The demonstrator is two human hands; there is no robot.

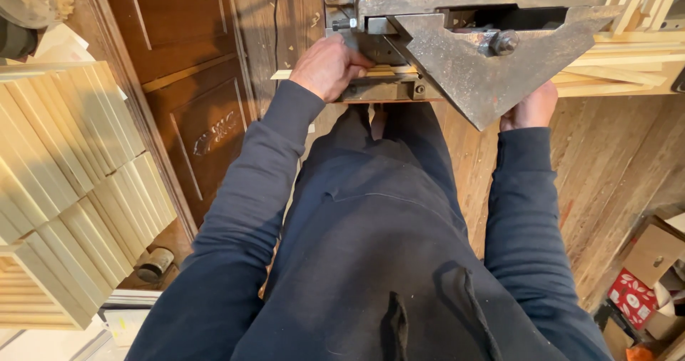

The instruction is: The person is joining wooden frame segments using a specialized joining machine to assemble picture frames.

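Note:
A heavy rusty metal machine (457, 18) with a large triangular steel plate (485, 68) stands in front of me. My left hand (327, 66) presses down on a pale wooden strip (285, 75) that runs into the machine's bed. My right hand (531, 109) is partly hidden under the tip of the triangular plate; its fingers are out of sight, so what it touches is unclear. Both arms wear dark blue sleeves.
Stacks of pale moulded wood strips (78, 182) fill the left. More wooden strips (621, 68) lie on the bench at the right. A carved dark wooden door panel (193, 97) leans behind. Cardboard boxes (653, 254) and a red package (631, 297) sit lower right.

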